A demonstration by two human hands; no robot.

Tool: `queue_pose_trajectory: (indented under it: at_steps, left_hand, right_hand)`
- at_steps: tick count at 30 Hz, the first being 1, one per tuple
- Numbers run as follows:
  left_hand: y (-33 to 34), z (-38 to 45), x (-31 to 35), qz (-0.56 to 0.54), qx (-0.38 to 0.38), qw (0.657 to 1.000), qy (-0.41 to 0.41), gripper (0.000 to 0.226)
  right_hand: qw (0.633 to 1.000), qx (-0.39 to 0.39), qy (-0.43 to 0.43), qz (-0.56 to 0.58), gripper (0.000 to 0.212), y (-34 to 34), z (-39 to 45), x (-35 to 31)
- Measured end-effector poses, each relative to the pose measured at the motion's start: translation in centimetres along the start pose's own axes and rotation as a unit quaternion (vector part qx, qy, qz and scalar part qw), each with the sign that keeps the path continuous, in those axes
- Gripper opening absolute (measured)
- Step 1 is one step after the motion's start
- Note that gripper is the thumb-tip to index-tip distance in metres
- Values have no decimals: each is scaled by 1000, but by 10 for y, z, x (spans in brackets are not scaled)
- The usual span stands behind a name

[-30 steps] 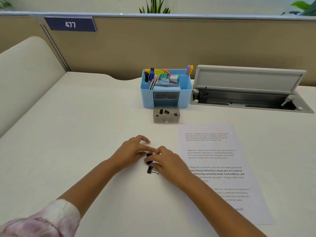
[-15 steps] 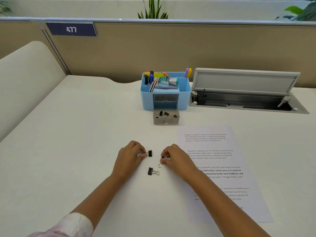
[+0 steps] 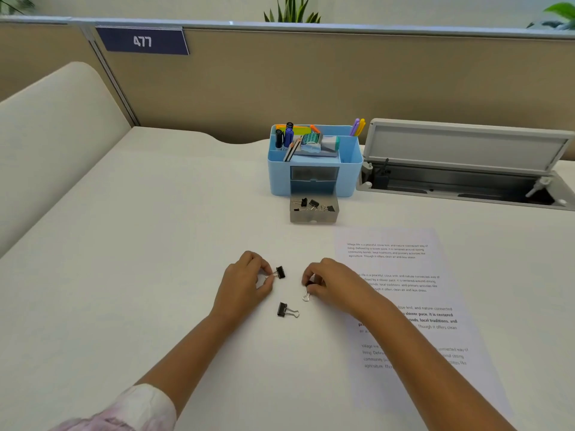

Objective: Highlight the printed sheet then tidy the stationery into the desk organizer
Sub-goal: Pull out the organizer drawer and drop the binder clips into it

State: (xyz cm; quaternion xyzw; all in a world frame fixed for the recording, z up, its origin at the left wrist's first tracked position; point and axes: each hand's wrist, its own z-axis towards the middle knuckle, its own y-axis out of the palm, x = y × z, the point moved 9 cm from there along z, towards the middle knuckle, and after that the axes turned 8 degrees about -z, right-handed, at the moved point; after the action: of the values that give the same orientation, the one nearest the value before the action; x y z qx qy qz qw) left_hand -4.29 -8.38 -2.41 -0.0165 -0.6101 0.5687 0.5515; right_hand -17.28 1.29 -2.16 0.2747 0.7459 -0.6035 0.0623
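Note:
My left hand [image 3: 245, 283] pinches the wire handle of a black binder clip [image 3: 279, 271] on the white desk. My right hand [image 3: 329, 283] pinches a second binder clip [image 3: 306, 294], mostly hidden under its fingers, only the silver loop showing. A third binder clip [image 3: 286, 310] lies loose between and just below both hands. The printed sheet [image 3: 404, 293] lies to the right, partly under my right forearm. The blue desk organizer [image 3: 351, 169] stands at the back with pens and highlighters; its grey drawer [image 3: 313, 215] sits pulled out in front, holding several clips.
An open cable hatch [image 3: 466, 169] with raised lid lies to the right of the organizer. A tan partition [image 3: 311, 79] with a 477 sign closes off the back. A cream chair back [image 3: 46, 144] stands at the left.
My hands have drawn apart from the clip cluster, each taking one clip: left moved left, right moved right. The third clip stayed where it was.

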Motion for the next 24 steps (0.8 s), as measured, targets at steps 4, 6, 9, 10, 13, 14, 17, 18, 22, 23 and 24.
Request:
queue_pose_trajectory:
  at_steps: [4, 6, 9, 10, 13, 14, 17, 18, 22, 23, 24]
  left_hand:
    - [-2, 0, 1, -8, 15, 1000, -7, 27]
    - [-3, 0, 2, -4, 17, 1000, -4, 26]
    - [-3, 0, 1, -2, 11, 1000, -9, 27]
    - [-3, 1, 1, -1, 11, 1000, -9, 27]
    - [-3, 0, 1, 1, 16, 1000, -7, 26]
    - [-3, 0, 1, 1, 18, 1000, -7, 26]
    - [-3, 1, 2, 0, 17, 1000, -2, 25]
    - [-3, 1, 3, 2, 16, 1000, -1, 25]
    - [-5, 0, 5, 6, 24, 1000, 3, 19]
    - [-5, 0, 5, 6, 25, 1000, 3, 18]
    - [-5, -1, 6, 6, 25, 1000, 4, 18]
  right_hand:
    - [999, 25, 29, 9, 12, -3, 4, 2]
    - [997, 50, 33, 39, 14, -7, 2, 3]
    - [996, 37, 25, 79, 19, -7, -2, 5]
    - [996, 22, 25, 82, 24, -4, -2, 7]
    - [997, 15, 36, 65, 28, 0, -2, 9]
    - [997, 22, 43, 65, 26, 0, -1, 10]
    - [996, 37, 55, 63, 24, -7, 5, 12]
    - [996, 45, 57, 59, 24, -14, 8, 13]
    - [991, 122, 54, 32, 26, -61, 27, 11]
    - [987, 145, 58, 30, 27, -74, 34, 12]
    - [983, 164, 70, 33, 28, -87, 42, 14]
